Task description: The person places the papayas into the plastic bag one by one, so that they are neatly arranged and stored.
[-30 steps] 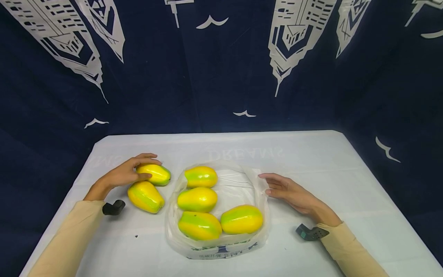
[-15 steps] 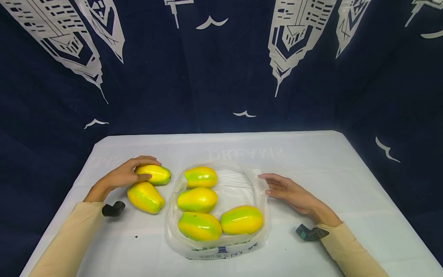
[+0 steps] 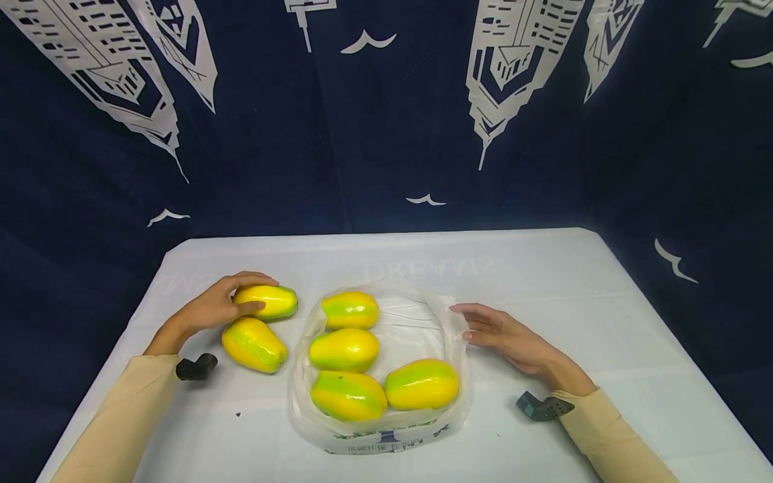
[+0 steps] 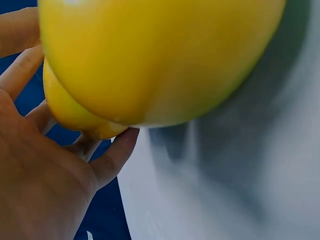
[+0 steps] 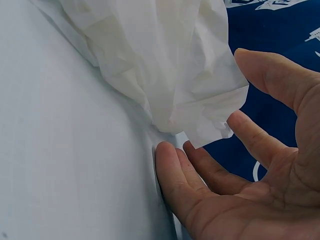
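My left hand (image 3: 220, 302) grips a yellow-green papaya (image 3: 273, 302), fingers over its far side and thumb on its near side. This papaya lies on the table left of the bag. Just in front of it rests a second papaya (image 3: 253, 345), which fills much of the left wrist view (image 4: 150, 60). A thin white plastic bag (image 3: 417, 308) sits with its mouth spread wide, several papayas (image 3: 344, 349) lying inside. At the bag's right side is my right hand (image 3: 507, 335), fingers loosely bent around no object. The right wrist view has its fingertips close to the bag's edge (image 5: 200, 100); contact is hard to tell.
A white cloth (image 3: 543, 268) covers the table. Behind it hangs a dark blue curtain (image 3: 386, 147) with white building and bird prints. Black wrist devices (image 3: 196, 367) are on both sleeves. A tiny dark speck (image 3: 238, 414) lies at the front left.
My left hand and the papaya it grips have shifted very slightly to the left. The right hand and the bag stay in place.
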Tool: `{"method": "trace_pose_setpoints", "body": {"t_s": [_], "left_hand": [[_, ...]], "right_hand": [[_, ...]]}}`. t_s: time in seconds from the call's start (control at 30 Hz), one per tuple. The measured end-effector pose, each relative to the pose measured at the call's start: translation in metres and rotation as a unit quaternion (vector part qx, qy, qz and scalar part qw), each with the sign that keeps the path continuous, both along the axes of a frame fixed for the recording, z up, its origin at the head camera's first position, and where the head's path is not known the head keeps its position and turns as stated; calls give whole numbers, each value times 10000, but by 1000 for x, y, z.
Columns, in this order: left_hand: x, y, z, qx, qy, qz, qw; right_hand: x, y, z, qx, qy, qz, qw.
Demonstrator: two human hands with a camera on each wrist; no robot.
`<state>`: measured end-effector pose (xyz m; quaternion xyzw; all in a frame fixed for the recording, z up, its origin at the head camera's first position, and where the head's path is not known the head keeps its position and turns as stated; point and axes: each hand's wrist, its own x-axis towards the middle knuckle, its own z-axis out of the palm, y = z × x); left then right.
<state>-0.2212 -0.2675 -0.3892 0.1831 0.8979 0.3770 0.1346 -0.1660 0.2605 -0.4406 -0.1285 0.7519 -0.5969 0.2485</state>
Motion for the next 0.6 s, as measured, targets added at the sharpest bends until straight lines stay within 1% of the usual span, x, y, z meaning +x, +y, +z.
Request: {"method": "trace_pose_setpoints", "body": {"t_s": [0.2, 0.47, 0.6], "left_hand": [[0, 1, 4, -51, 176, 162, 9997], [2, 5, 12, 152, 354, 220, 9990], [2, 10, 17, 228, 446, 171, 9986]], "right_hand": [[0, 0, 0, -51, -33, 13, 10000], [0, 0, 0, -72, -32, 41, 10000], [0, 0, 0, -39, -22, 28, 10000]]}}
